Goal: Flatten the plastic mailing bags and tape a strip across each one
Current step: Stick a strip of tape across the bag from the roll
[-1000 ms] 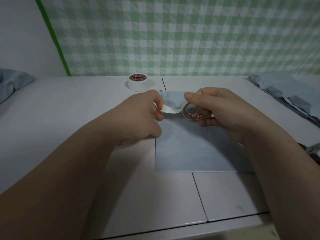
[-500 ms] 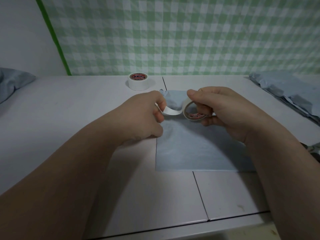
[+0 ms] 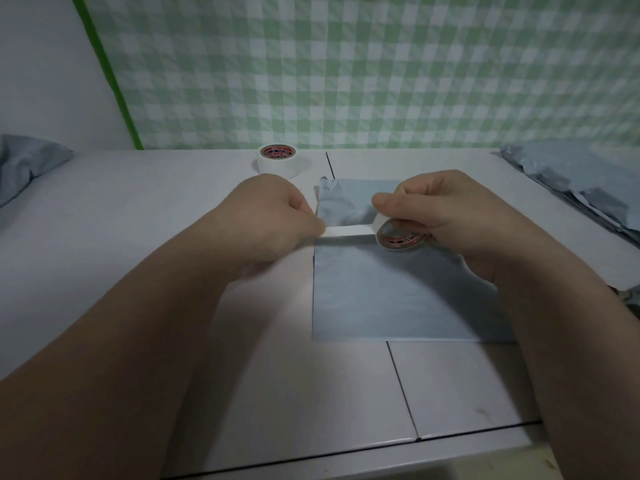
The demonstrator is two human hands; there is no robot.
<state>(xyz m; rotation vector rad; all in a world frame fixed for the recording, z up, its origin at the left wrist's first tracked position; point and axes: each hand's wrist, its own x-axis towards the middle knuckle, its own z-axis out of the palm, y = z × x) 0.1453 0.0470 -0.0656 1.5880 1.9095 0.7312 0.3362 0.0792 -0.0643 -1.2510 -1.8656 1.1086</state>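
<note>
A pale blue plastic mailing bag (image 3: 388,292) lies flat on the white table (image 3: 138,237), its far corner slightly crumpled. My right hand (image 3: 450,216) grips a small roll of white tape (image 3: 398,237) just above the bag's upper part. A white tape strip (image 3: 349,231) runs straight from the roll to the left, low over the bag. My left hand (image 3: 273,216) pinches the strip's free end at the bag's left edge.
A second, larger white tape roll (image 3: 278,161) stands at the back of the table near the checked green wall. A pile of blue mailing bags (image 3: 581,181) lies at the right edge. Another crumpled blue bag (image 3: 24,164) lies at the far left.
The tape strip has been pulled longer and straight. Both hands have come down toward the bag, the left one drawing the free end out to the bag's left edge.
</note>
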